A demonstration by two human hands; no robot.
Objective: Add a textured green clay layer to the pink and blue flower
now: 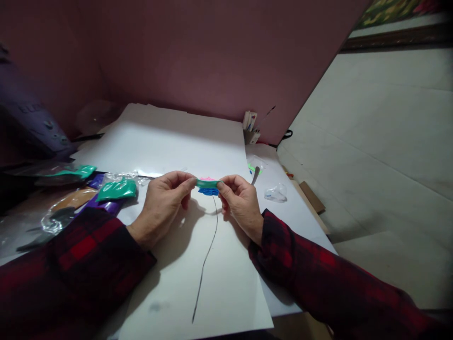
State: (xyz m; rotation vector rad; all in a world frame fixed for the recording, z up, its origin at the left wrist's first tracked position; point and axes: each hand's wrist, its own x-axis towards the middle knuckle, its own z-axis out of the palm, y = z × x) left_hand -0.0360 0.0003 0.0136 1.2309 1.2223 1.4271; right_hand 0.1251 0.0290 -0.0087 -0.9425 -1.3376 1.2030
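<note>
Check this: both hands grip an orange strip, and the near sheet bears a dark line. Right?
Not quite: the head view shows the strip is green, not orange. The left hand and right hand do grip it, and the near sheet bears a dark line.

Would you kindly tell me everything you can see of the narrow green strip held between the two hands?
The narrow green strip is short and looks like soft, slightly shiny modelling clay with a mostly smooth face. It is held roughly level, one end pinched by the left hand, the other by the right hand; the fingers hide its tips. In this view it crosses in front of a pink-and-blue textured shape on white paper; whether it touches either is unclear.
</note>
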